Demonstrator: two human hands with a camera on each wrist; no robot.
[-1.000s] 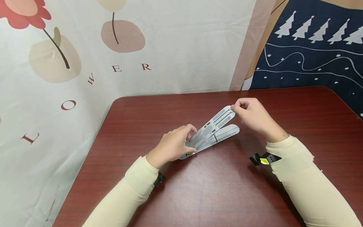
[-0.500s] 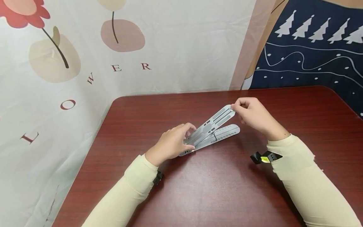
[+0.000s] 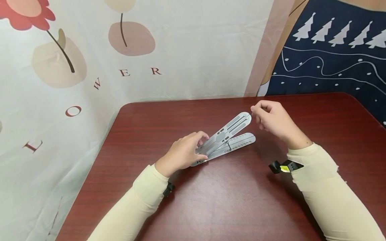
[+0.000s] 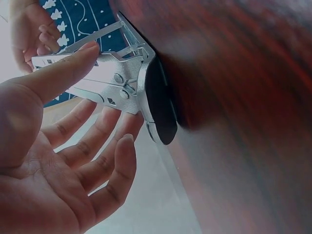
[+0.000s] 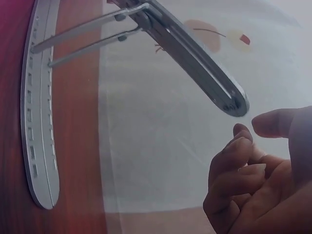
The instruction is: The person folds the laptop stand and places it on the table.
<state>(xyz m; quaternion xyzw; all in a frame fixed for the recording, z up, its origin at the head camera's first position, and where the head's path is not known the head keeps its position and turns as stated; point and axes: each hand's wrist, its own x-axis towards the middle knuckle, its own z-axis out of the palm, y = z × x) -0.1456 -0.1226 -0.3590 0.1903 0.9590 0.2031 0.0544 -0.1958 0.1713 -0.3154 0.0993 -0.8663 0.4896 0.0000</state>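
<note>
A silver metal folding laptop stand (image 3: pixel 221 136) sits slantwise on the table, its upper arm raised at an angle above the slotted lower bar (image 3: pixel 242 140). My left hand (image 3: pixel 182 152) holds the hinge end, thumb on one side and fingers on the other; the left wrist view shows rivets and a dark pad on the stand (image 4: pixel 129 92) there. Just off the tip of the raised arm is my right hand (image 3: pixel 272 120), fingers loosely curled. In the right wrist view a small gap parts thumb and forefinger, and two thin struts (image 5: pixel 87 30) join the bars.
The dark red wooden table (image 3: pixel 229 207) has rounded far corners. Behind it hangs a pale cloth (image 3: pixel 196 50) with flowers and letters, beside a navy cloth (image 3: pixel 325 67) with white trees. A black wrist camera (image 3: pixel 275 167) sits under the right sleeve.
My right hand has let go of the raised arm's tip and moved slightly up and right. The stand keeps its angle, and my left hand stays on the hinge end.
</note>
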